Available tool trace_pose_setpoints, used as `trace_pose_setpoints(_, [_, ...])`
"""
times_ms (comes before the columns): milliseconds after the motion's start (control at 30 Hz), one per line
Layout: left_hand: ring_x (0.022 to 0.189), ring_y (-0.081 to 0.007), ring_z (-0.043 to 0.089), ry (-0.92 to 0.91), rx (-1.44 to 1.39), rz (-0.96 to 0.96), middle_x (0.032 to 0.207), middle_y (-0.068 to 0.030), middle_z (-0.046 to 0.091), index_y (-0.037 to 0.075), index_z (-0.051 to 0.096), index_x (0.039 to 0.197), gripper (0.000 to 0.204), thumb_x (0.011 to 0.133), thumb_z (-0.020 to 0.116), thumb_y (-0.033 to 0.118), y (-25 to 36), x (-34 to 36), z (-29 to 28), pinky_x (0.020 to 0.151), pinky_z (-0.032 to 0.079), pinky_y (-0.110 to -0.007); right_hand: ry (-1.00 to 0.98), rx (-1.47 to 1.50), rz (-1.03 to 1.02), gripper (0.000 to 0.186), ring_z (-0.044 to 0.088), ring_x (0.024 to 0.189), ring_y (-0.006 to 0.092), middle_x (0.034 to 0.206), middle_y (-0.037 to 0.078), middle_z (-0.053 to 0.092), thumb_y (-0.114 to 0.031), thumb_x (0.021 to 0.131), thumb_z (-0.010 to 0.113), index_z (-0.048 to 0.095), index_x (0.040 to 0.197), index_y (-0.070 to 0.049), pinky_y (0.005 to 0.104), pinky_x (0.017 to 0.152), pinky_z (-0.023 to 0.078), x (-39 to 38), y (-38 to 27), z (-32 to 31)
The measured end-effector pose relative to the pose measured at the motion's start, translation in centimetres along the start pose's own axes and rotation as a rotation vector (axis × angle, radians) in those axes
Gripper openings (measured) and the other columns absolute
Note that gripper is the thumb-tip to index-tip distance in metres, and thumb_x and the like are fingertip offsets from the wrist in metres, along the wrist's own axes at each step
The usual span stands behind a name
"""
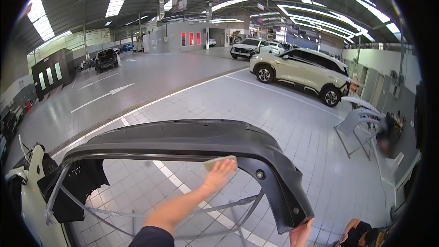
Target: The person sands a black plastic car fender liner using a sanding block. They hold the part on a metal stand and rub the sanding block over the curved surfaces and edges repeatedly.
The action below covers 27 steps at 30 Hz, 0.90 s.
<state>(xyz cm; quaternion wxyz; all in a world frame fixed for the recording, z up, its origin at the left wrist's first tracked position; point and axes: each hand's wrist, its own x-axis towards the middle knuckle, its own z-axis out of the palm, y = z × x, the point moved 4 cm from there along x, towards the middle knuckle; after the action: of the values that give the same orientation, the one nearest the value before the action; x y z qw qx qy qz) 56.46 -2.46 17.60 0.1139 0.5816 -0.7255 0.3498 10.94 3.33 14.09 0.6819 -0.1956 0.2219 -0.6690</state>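
A large dark grey car bumper (183, 142) rests on a metal stand (215, 209) in front of me. My left hand (220, 173) lies over a flat greenish-beige pad (214, 161) and presses it against the bumper's near edge, right of its middle. Down at the bumper's right end, my right hand (302, 233) grips the lower corner. Part of that hand is cut off by the picture's lower edge. Two round holes or fittings show in the bumper's right side piece, between my hands.
A beige car (299, 69) stands at the back right, with a white car (249, 48) behind it. Part of a pale car (34, 206) is close on my left. At right are panels on a stand (359, 123); another person (359, 234) is low at the lower right.
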Motion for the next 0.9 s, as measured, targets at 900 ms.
trace_pose_setpoints(900, [0.155, -0.0404, 0.026, -0.04, 0.213, -0.743, 0.164, -0.0246, 0.032, -0.005, 0.036, 0.154, 0.087, 0.077, 0.071, 0.016, -37.3, -37.4, -19.5, 0.126, 0.021, -0.056, 0.366, -0.392, -0.203, 0.059, 0.058, 0.123, 0.0284, 0.138, 0.013, 0.062, -0.047, 0.105, 0.052, 0.051, 0.143, -0.002, 0.049, 0.101, 0.048, -3.4, 10.9, 2.9])
